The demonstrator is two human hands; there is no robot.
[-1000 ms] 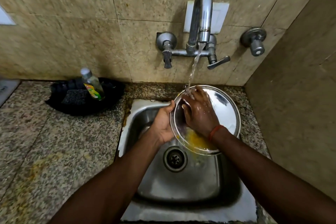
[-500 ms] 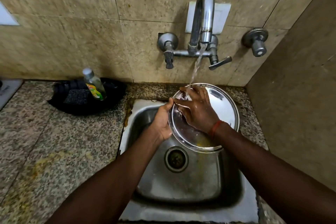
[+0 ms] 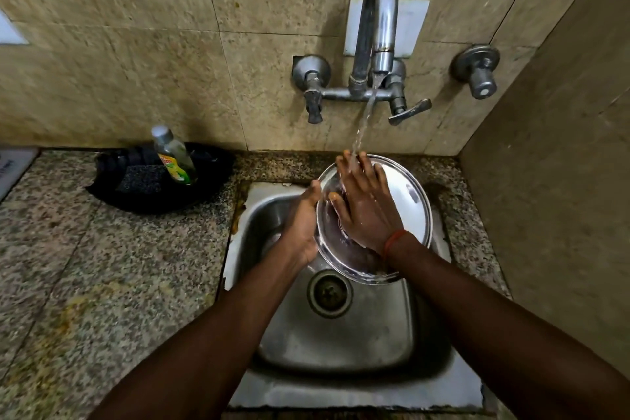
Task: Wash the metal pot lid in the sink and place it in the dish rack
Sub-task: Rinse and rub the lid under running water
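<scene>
A round shiny metal pot lid (image 3: 405,204) is held tilted over the steel sink (image 3: 344,334), under running water from the wall tap (image 3: 376,27). My left hand (image 3: 301,225) grips the lid's left rim. Flat on the lid's face lies my right hand (image 3: 364,204), fingers spread and pointing up into the water stream; a red thread circles its wrist. The lid's lower part is hidden behind my right wrist. No dish rack is in view.
A black tray (image 3: 153,187) with a scrub pad and a small dish-soap bottle (image 3: 174,157) sits on the granite counter (image 3: 85,266) left of the sink. A second valve (image 3: 477,70) juts from the wall at right. A tiled side wall stands close on the right.
The yellow residue on the lid's lower part has washed away. My right hand has opened flat and slid up the lid toward the water stream; the left hand keeps its grip.
</scene>
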